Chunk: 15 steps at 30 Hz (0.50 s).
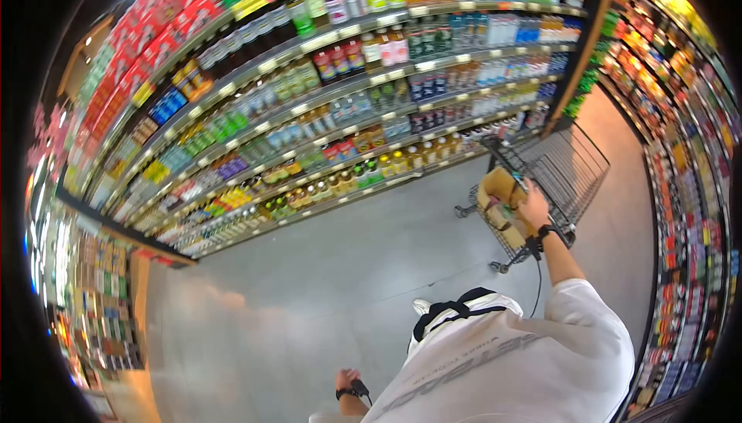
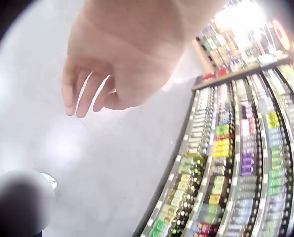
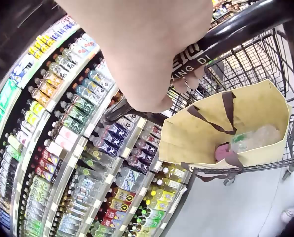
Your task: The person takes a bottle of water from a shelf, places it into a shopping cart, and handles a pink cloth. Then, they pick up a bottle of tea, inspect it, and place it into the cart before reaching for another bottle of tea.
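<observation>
My right hand [image 1: 533, 208] grips the black handle [image 3: 238, 30] of a shopping cart [image 1: 568, 164]; in the right wrist view its fingers curl round the bar beside white lettering. Just below the handle sits a tan bag [image 3: 186, 136] with dark straps, its top gaping. Inside lie a clear plastic item [image 3: 259, 138] and something pink [image 3: 226, 152]. My left hand [image 1: 347, 379] hangs low at my side, away from the cart. The left wrist view shows its fingers [image 2: 87, 96] loosely bent over the floor, holding nothing.
Long shelves [image 1: 332, 141] of bottled drinks line the far side of the aisle. More packed shelves [image 1: 688, 214] stand on the right, past the cart. Grey floor [image 1: 294, 291] lies between me and the drinks. Cart wheels [image 1: 500, 267] stand near my shoe [image 1: 421, 305].
</observation>
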Available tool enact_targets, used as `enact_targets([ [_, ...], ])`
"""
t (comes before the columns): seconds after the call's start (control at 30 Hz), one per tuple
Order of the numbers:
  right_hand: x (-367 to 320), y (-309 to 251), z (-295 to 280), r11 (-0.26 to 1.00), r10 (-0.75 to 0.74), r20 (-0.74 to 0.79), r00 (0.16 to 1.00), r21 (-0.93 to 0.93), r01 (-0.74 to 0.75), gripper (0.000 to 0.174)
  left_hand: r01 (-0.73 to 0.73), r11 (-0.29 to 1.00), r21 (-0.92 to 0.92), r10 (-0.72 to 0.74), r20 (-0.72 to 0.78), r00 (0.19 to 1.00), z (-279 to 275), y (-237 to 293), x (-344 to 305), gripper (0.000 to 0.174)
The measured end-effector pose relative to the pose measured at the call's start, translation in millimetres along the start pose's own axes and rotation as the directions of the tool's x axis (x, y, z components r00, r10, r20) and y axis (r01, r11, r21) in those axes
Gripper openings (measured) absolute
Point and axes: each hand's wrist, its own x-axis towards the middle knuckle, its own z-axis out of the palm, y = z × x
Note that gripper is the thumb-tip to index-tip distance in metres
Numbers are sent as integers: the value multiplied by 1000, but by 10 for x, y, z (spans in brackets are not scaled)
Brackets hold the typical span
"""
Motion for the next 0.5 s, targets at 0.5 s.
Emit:
enact_targets([
  [0.5, -1428, 472, -618, 986, -136, -47, 990, 93, 140, 59, -490, 702, 517, 310, 398, 864, 1947, 621, -628, 46],
])
